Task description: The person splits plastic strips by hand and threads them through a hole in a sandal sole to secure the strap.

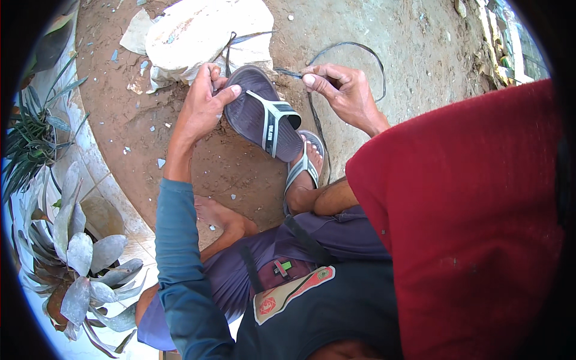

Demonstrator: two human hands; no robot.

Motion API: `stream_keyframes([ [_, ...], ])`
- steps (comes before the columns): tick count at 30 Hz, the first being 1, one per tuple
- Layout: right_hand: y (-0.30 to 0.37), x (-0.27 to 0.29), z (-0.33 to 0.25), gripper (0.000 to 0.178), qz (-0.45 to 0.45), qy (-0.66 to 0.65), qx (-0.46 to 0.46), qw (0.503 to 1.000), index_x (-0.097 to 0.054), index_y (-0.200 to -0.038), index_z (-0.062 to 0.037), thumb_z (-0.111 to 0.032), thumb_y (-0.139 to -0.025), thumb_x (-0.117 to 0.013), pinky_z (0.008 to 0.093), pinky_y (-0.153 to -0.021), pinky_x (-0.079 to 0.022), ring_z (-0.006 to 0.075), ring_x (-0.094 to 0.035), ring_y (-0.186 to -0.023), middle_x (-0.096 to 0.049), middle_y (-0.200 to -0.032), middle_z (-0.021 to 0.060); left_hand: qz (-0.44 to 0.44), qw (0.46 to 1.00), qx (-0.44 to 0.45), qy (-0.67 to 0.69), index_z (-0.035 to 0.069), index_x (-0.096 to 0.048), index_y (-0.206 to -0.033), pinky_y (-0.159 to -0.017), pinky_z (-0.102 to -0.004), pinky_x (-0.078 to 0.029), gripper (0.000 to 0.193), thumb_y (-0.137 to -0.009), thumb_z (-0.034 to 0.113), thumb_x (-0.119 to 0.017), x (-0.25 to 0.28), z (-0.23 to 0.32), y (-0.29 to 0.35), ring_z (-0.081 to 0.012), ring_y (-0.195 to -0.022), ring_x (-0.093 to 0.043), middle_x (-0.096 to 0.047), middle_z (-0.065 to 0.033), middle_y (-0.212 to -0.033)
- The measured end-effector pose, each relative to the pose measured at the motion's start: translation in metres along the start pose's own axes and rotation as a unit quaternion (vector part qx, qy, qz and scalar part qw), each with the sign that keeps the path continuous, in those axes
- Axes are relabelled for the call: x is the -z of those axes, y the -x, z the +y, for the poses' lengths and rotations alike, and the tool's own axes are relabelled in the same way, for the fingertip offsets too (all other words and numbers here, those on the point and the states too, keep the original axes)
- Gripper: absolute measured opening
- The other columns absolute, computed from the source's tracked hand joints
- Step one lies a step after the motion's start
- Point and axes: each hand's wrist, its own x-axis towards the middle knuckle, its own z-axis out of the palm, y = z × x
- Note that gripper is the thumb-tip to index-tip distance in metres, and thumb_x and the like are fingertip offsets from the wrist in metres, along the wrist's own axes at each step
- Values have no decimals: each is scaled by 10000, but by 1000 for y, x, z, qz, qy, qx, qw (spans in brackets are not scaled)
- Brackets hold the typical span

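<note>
My left hand [204, 105] grips the toe end of a dark flip-flop [245, 114] with grey and black straps, its thumb on the upper side of the sole. The flip-flop is held tilted above the ground. To its right, my right hand [348, 96] pinches a thin black cord [383, 69] between thumb and fingers. A short piece of the cord points left from the pinch toward the sole; the rest loops behind the hand and trails down beside my foot. A matching flip-flop [294, 172] is on that foot, and the other foot is bare.
A white sack [204, 39] lies on the brown dirt ground [174, 132] at the far side, with dark cord strands over it. Potted-looking plants [78, 264] and a pale tiled edge [111, 186] run along the left. Red cloth [468, 228] covers much of the right.
</note>
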Motion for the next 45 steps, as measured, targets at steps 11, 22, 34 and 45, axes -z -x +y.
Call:
stream_keyframes([
  [11, 8, -13, 17, 213, -81, -28, -87, 992, -667, -911, 11, -184, -984, -621, 228, -600, -443, 53, -513, -660, -675, -870, 35, 100, 989, -15, -106, 24, -401, -1023, -881, -378, -474, 343, -849, 88, -690, -12, -16, -3, -230, -900, -568, -566, -165, -969],
  [22, -6, -37, 24, 174, -40, -254, -168, 952, -642, -1024, 21, -133, -948, -669, 225, -603, -478, 92, -608, -684, -695, -866, 76, 113, 988, -104, 1, 13, -440, -968, -755, -284, -533, 270, -913, 80, -696, -60, 11, 12, -172, -972, -642, -614, -98, -965],
  [34, -23, 17, 31, 275, -172, 29, -17, 984, -724, -985, -65, -319, -984, -621, 256, -535, -349, 67, -430, -593, -542, -662, -31, 327, 855, -210, 344, 68, -383, -760, -898, -560, -588, 295, -914, -70, -594, 100, 43, -2, -399, -953, -691, -662, -284, -945],
  [45, -28, 55, 31, 324, -138, 75, -52, 986, -731, -873, -54, -365, -938, -668, 290, -547, -322, 84, -417, -613, -487, -621, -41, 413, 803, -259, 344, 67, -516, -613, -662, -329, -552, 366, -957, -54, -547, 243, 11, 28, -246, -795, -603, -636, -272, -1057],
])
